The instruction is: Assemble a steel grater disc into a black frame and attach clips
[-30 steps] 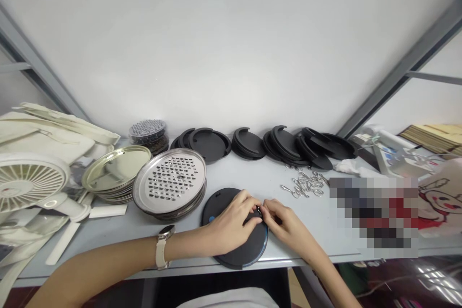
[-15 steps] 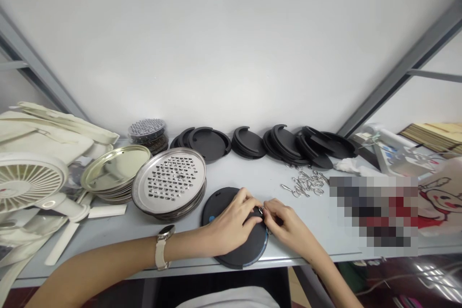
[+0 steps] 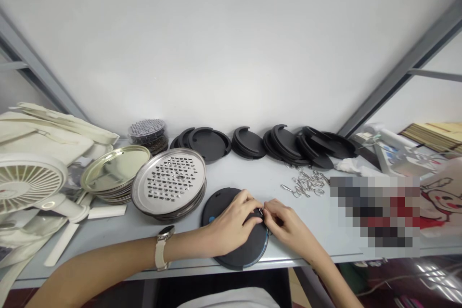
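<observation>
A black round disc (image 3: 249, 255) with a raised rim and small blue patches lies near the front edge of the table. My left hand (image 3: 234, 224) rests across its top, thumb and forefinger closed around a small shiny metal clip (image 3: 260, 211) at the disc's right edge. From the right, my right hand (image 3: 283, 221) pinches the same clip; its fingertips partly hide it. Some of the metal also shows just below, beside the rim. Behind my right hand lies a loose pile of metal clips with rings (image 3: 308, 183).
Left of the disc stand stacked perforated metal plates (image 3: 176, 178) and gold-coloured lids (image 3: 117, 166). A white handheld fan (image 3: 25, 180) is farther left. Black discs (image 3: 209, 143) line the wall, near a stack of studded round pieces (image 3: 147, 128). A printed plastic bag (image 3: 443, 197) lies right.
Almost nothing differs. Both hands keep the same place at the disc's right edge, with only a very slight shift of the fingers.
</observation>
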{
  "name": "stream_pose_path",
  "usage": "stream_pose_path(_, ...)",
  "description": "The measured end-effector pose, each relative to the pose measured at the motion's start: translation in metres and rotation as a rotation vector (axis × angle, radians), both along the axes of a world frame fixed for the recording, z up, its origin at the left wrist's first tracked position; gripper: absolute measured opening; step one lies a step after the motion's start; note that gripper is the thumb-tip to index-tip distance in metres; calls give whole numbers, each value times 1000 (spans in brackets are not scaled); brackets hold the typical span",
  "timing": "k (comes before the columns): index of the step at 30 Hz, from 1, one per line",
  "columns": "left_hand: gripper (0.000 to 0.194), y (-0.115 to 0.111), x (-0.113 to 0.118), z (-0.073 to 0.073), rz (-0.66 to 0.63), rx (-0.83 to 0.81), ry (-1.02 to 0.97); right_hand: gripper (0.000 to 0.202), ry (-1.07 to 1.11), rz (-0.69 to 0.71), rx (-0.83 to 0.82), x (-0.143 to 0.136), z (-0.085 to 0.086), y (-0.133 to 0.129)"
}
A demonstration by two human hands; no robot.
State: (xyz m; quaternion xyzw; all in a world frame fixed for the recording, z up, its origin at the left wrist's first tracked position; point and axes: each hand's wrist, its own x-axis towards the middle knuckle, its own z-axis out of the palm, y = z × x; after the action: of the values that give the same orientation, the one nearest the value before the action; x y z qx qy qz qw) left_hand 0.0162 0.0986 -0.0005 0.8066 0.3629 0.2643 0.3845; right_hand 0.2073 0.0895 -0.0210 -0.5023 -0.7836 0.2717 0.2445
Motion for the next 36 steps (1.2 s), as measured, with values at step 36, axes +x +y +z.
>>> stream_pose_path(36, 23, 2, -1, -2, 36, -52, -23, 32, 50, 17, 11, -1, 3, 0)
